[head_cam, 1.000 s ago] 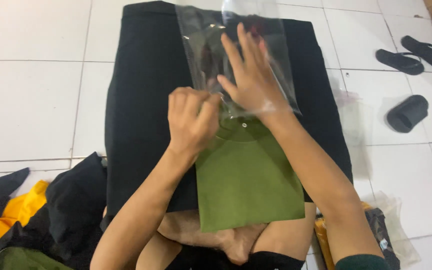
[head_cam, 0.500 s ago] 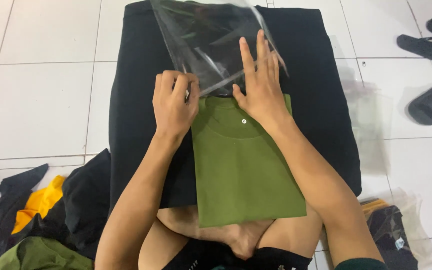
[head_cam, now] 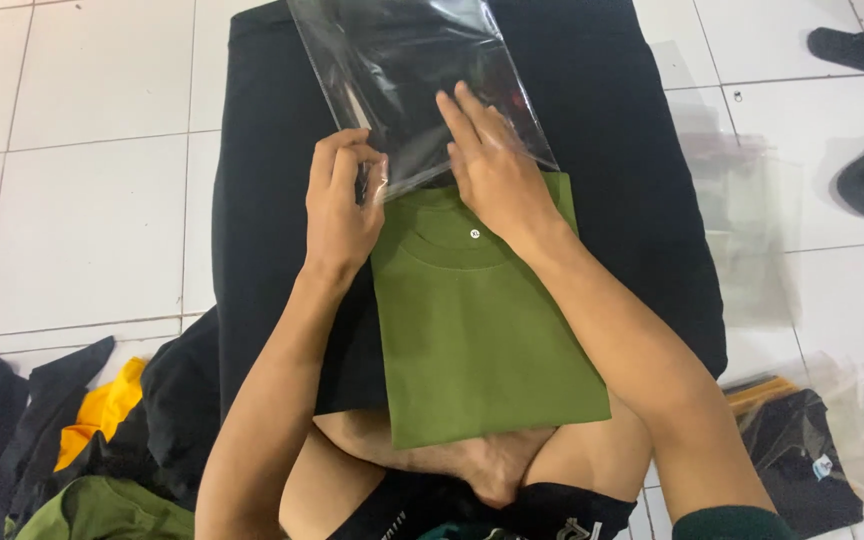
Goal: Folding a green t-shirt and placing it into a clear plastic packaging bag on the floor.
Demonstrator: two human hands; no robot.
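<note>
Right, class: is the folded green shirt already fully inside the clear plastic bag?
No, the green shirt lies almost wholly outside the clear plastic bag, whose open edge only meets its collar end.

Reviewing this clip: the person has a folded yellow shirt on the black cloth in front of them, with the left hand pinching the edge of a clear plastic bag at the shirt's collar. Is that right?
Not quite: the folded shirt is olive green, not yellow, as the head view shows. The rest holds: it lies on the black cloth, and the left hand pinches the edge of the clear plastic bag at the collar.
</note>
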